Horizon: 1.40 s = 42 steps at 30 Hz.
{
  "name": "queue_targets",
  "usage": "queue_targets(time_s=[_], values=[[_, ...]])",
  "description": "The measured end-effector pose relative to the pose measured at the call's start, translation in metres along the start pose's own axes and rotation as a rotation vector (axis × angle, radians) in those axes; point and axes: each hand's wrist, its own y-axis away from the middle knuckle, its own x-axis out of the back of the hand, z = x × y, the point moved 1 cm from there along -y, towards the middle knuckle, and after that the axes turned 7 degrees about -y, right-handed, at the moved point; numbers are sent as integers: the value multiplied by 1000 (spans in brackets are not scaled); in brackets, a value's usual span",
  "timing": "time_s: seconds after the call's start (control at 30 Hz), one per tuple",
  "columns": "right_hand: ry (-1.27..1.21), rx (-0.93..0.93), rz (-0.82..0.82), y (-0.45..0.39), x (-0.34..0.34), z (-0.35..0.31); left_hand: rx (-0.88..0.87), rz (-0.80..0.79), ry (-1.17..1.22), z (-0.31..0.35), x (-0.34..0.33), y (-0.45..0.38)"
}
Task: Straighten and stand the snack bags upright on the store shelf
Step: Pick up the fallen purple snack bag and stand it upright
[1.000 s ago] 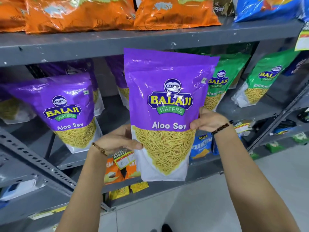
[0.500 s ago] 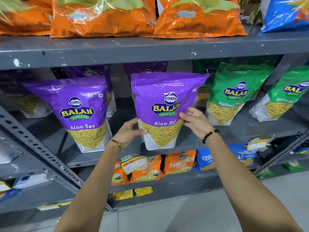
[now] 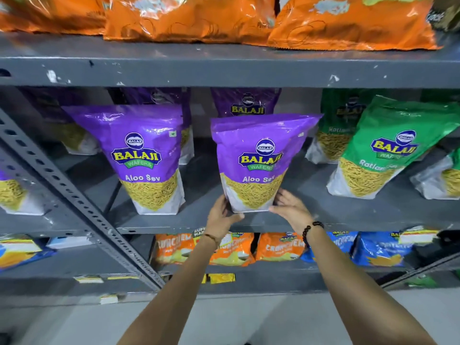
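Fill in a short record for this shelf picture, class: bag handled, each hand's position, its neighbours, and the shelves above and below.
Bag handled: purple Aloo Sev bag, standing on the middle shelf
Left hand: at its lower left corner
Right hand: at its lower right corner
Neighbours: purple bag left, green bag right
Above: orange bags
Below: small orange packets

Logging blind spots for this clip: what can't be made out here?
- Head view: whether the Aloo Sev bag stands fully on the shelf; both hands cover its bottom corners.
- Left hand, right hand: gripping or merely steadying, unclear.
- Rear purple bag: lower half hidden by the front bag.
- Orange bags: tops cut off by the frame edge.
- Price tags: blurred.
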Motion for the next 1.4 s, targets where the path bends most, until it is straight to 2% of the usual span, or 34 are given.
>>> queue_targets(time_s=[0.17, 0.3, 0.47, 0.73, 1.4], values=[[183, 114, 157, -6, -20, 5, -6, 206, -273, 6, -15, -1], [342, 144, 236, -12, -27, 7, 57, 295, -369, 10, -8, -10], [420, 134, 232, -13, -24, 7, 77, 255, -351, 10, -4, -10], [464, 151, 199, -13, -21, 6, 117, 294, -370, 12, -3, -12], [429, 120, 176, -12, -20, 5, 139, 285, -335, 12, -5, -11]])
